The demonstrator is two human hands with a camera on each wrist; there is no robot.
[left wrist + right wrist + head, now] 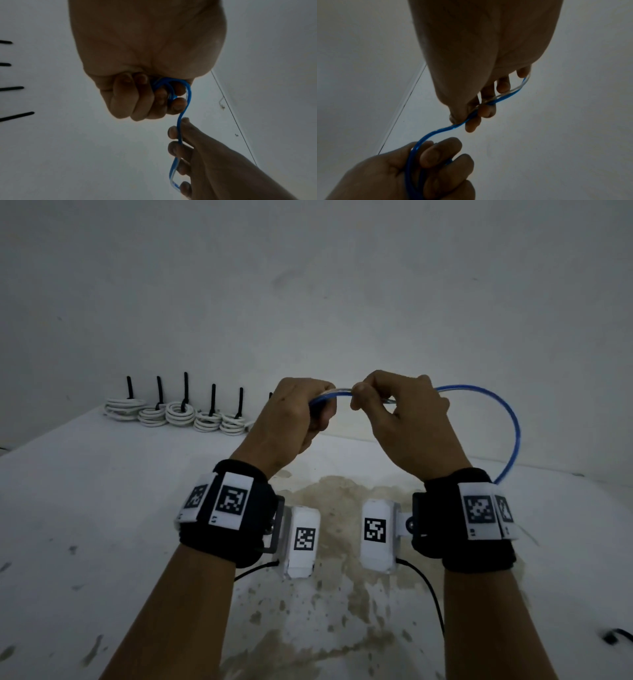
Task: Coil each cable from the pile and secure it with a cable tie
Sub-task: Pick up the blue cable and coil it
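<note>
Thin blue plastic-sheathed cable (493,419) spans both raised hands: left hand (291,419) fists small loops; right hand (404,419) pinches the strand just beside it.

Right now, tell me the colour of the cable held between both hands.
Blue cable, clear-looking in places; the head view shows it best.

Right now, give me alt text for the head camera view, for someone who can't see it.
Two hands hold a blue cable above a stained white table: the left hand grips gathered loops, the right hand pinches the strand. Five tied white cable coils sit along the wall.
</note>
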